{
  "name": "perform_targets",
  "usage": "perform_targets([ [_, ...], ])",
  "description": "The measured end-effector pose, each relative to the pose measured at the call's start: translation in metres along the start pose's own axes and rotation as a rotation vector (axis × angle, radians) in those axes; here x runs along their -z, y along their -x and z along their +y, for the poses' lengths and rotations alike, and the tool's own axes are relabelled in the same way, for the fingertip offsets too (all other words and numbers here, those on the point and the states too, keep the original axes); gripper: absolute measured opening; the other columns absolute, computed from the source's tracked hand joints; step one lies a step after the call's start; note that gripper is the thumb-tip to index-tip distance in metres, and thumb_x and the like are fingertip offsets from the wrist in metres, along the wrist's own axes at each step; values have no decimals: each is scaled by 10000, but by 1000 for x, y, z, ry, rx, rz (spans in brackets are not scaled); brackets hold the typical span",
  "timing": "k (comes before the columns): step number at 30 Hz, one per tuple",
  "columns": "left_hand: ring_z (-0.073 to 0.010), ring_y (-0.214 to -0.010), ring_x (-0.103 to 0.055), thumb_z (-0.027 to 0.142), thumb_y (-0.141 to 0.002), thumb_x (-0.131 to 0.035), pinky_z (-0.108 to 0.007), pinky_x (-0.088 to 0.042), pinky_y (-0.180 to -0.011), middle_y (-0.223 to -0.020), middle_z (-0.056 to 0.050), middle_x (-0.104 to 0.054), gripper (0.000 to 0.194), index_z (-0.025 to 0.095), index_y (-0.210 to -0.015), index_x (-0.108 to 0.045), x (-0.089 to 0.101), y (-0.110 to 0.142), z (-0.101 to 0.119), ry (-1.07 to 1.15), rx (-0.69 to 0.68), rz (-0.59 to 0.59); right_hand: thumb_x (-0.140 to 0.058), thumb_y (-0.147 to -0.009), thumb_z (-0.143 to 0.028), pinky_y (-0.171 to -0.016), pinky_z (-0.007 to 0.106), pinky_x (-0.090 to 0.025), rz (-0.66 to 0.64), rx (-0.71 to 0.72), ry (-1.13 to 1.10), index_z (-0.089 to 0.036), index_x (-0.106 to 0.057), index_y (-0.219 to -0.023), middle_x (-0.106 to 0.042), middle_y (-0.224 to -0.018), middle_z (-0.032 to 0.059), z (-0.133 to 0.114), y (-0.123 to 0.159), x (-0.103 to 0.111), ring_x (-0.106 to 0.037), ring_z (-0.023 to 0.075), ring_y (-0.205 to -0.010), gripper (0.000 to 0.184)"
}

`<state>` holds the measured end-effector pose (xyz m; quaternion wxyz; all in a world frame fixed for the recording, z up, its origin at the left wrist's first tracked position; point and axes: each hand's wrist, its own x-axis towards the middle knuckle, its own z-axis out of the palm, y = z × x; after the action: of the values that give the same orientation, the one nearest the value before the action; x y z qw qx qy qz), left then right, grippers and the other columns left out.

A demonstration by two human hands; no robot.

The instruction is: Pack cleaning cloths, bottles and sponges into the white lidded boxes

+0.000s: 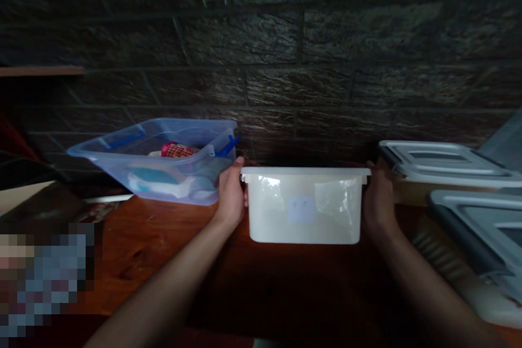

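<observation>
A white plastic storage box (269, 217) with a pale label on its front is in the middle of the view. My left hand (231, 193) grips its left end, thumb up near the rim. At the opposite end my right hand (378, 198) is closed against the box, its fingers mostly hidden behind the side. Close to the left hand stands an open, clear bluish tub (163, 166) with blue handles. Inside it are a red patterned packet (179, 150) and other items I cannot make out.
A wooden table (134, 255) lies under the boxes, against a dark stone-block wall (261, 43). To the right are two lidded boxes, one with a grey-and-white lid (452, 163), the other with a grey lid (465, 212). A shelf edge (41, 70) juts out at left.
</observation>
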<state>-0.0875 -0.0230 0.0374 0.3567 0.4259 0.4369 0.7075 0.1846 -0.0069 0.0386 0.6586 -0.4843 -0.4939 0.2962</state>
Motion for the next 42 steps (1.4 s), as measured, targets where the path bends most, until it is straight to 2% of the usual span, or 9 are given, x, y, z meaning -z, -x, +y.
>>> perform_targets([
  [6, -88, -296, -329, 554, -887, -561, -202, -212, -290, -415, 60, -461, 423, 163, -804, -701, -2, 0, 0, -6, -5, 24, -477, -937, -507, -714, 333, -519, 15, -74, -124, -153, -791, -906, -765, -786, 81, 2, -2, -1, -709, 249, -796, 474],
  [12, -97, -285, -313, 553, -885, -558, -211, -188, -265, -404, 59, -464, 422, 164, -821, -711, 0, -1, -1, 1, 27, 23, -457, -946, -494, -745, 335, -512, 0, -87, -103, -163, -794, -897, -771, -832, 84, 1, -2, 0, -709, 256, -844, 475],
  [16, -90, -302, -340, 535, -874, -576, -201, -217, -279, -436, 55, -490, 391, 169, -803, -692, 0, -2, -1, 14, 8, 30, -449, -951, -473, -768, 338, -513, 5, -74, -61, -158, -795, -907, -777, -859, 89, 1, -2, 0, -708, 260, -868, 470],
  [20, -88, -296, -330, 544, -877, -569, -200, -212, -280, -421, 66, -461, 392, 174, -815, -683, -1, -1, -1, 15, 24, 13, -452, -957, -468, -783, 339, -512, -9, -80, -84, -159, -797, -908, -780, -874, 93, -2, 0, 0, -708, 256, -859, 466],
  [26, -88, -272, -296, 561, -890, -558, -195, -197, -268, -369, 84, -407, 405, 179, -836, -682, 2, 0, 1, 9, 81, -7, -475, -942, -482, -689, 330, -494, -2, -93, -103, -157, -798, -911, -771, -815, 85, -3, 0, -1, -700, 255, -796, 460],
  [32, -87, -258, -295, 557, -889, -582, -194, -179, -262, -345, 82, -398, 400, 178, -804, -676, 1, 2, 2, 44, 80, -21, -507, -934, -516, -761, 335, -491, -9, -97, -176, -161, -806, -924, -775, -844, 74, 2, 0, -1, -698, 253, -825, 465],
  [42, -79, -261, -287, 518, -890, -566, -191, -189, -273, -364, 82, -415, 371, 173, -876, -701, -1, 3, 6, 46, 66, -40, -447, -970, -534, -748, 329, -511, -49, -77, -197, -139, -780, -1029, -773, -870, 81, 5, 0, 1, -693, 232, -779, 520],
])
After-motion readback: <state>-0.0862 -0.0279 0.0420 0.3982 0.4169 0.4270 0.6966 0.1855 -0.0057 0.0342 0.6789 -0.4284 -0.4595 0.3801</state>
